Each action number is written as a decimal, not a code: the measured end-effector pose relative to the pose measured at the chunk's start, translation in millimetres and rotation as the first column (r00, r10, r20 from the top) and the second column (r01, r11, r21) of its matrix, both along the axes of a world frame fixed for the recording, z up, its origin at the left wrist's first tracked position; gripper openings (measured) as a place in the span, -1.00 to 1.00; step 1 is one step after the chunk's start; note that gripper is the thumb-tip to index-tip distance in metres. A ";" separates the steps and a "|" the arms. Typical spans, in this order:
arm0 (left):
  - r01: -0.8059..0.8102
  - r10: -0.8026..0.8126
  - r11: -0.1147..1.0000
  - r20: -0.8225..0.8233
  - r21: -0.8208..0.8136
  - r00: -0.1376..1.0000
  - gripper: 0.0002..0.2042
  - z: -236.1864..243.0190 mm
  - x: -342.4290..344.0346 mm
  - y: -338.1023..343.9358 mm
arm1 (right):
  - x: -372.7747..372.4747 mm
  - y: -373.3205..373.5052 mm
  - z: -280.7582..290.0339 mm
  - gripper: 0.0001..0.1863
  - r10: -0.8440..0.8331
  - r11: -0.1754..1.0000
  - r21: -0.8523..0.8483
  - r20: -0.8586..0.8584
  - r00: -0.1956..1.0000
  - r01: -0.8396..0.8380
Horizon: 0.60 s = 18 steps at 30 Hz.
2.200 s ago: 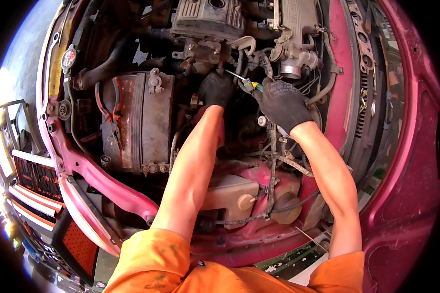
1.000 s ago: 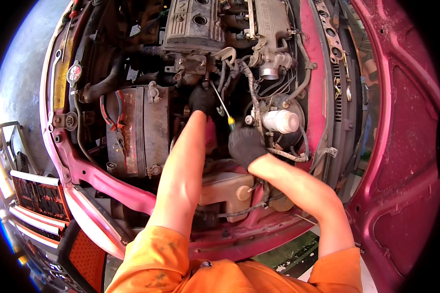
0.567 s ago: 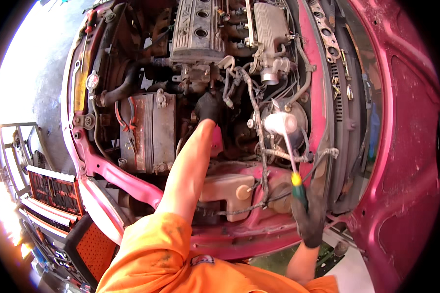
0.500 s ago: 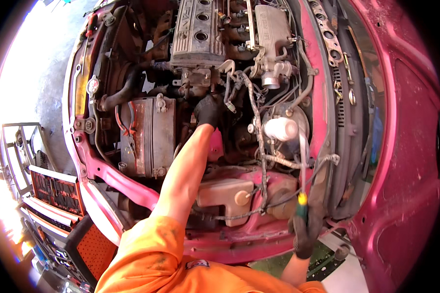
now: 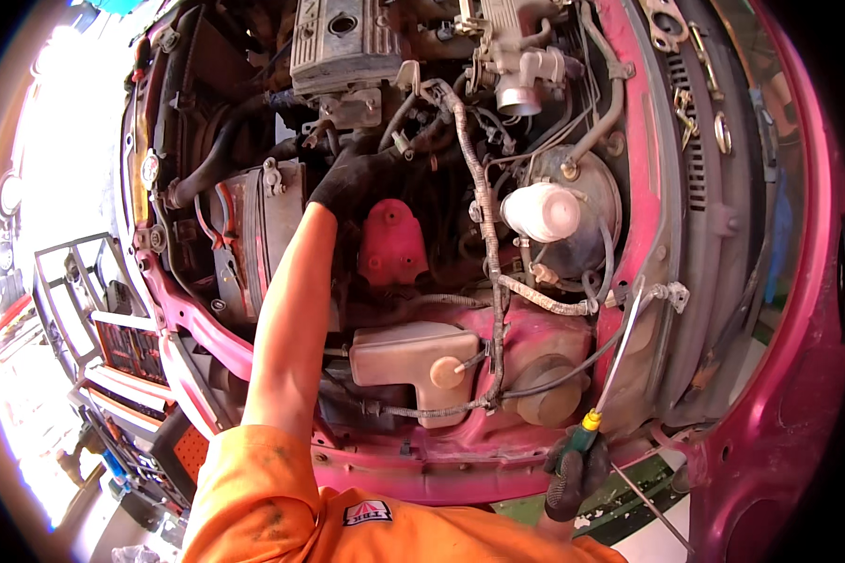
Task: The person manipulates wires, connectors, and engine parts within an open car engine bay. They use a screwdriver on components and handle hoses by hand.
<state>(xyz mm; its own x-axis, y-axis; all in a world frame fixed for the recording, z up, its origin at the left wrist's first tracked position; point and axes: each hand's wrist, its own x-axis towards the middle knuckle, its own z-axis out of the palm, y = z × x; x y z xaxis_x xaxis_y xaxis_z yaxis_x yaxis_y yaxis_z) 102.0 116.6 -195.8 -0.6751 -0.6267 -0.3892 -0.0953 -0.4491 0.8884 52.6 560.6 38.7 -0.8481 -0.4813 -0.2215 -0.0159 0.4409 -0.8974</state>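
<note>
Right now, the gloved right hand (image 5: 576, 480) is closed around the green handle of a screwdriver (image 5: 591, 419), whose long shaft points forward, away from the body, beyond the fingers. Well forward and to its left, the gloved left hand (image 5: 349, 176) reaches into the engine bay beside the battery (image 5: 287, 225), its fingers hidden, so whether they grip anything I cannot tell; red-handled pliers (image 5: 225, 218) lie left of it.

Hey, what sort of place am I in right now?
Most likely a car repair shop: a car has its engine exposed, a tool cart stands beside it, and your gloved right hand holds a screwdriver.
</note>
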 end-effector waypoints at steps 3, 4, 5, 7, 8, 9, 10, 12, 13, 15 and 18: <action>0.148 0.205 0.829 0.539 -0.539 0.817 -0.68 4.4 -1.5 -8.4 | 1.4 7.4 0.5 -0.59 0.008 1.000 0.001 0.021 1.000 -0.008; 0.280 0.348 0.705 0.663 -0.651 0.663 -0.67 3.6 -0.9 -11.7 | 2.5 6.9 1.5 -0.58 -0.007 1.000 0.012 0.023 1.000 0.006; 0.335 0.347 0.685 0.694 -0.647 0.631 -0.66 7.0 0.6 -9.5 | 1.2 5.7 2.3 -0.57 -0.014 1.000 0.022 0.027 1.000 0.014; 0.442 0.342 0.638 0.746 -0.631 0.571 -0.64 31.6 -12.1 0.6 | 0.7 6.7 1.9 -0.57 -0.026 0.999 0.022 0.026 0.999 0.026; 0.479 0.363 0.619 0.767 -0.623 0.530 -0.69 50.5 -16.6 10.7 | 0.2 7.5 0.5 -0.57 -0.030 1.000 0.011 0.020 0.999 0.029; 0.578 0.334 0.497 0.757 -0.648 0.562 -0.68 53.7 -17.2 24.9 | 0.4 8.5 0.6 -0.58 -0.027 1.000 0.002 0.016 1.000 0.027; 0.658 0.297 0.359 0.749 -0.662 0.592 -0.67 53.2 -20.0 38.1 | 0.7 8.4 0.4 -0.58 -0.031 1.000 -0.005 0.022 0.999 0.031; 0.738 0.203 0.186 0.760 -0.649 0.617 -0.62 44.0 -29.3 63.5 | 1.4 7.4 0.1 -0.58 -0.034 0.999 -0.017 0.032 0.999 0.035; 0.757 0.153 0.162 0.774 -0.633 0.615 -0.57 31.9 -35.6 77.1 | 2.2 10.1 1.5 -0.58 -0.015 1.000 -0.005 0.041 0.999 0.015; 0.663 0.411 0.238 0.692 -0.710 0.594 -0.47 0.3 -41.3 79.8 | -0.9 10.8 3.1 -0.57 0.044 0.999 0.014 0.044 0.998 -0.045; 0.705 0.380 0.243 0.734 -0.666 0.562 -0.50 -24.3 -35.5 48.8 | -0.9 11.4 5.4 -0.69 -0.068 0.996 -0.042 0.101 0.993 0.072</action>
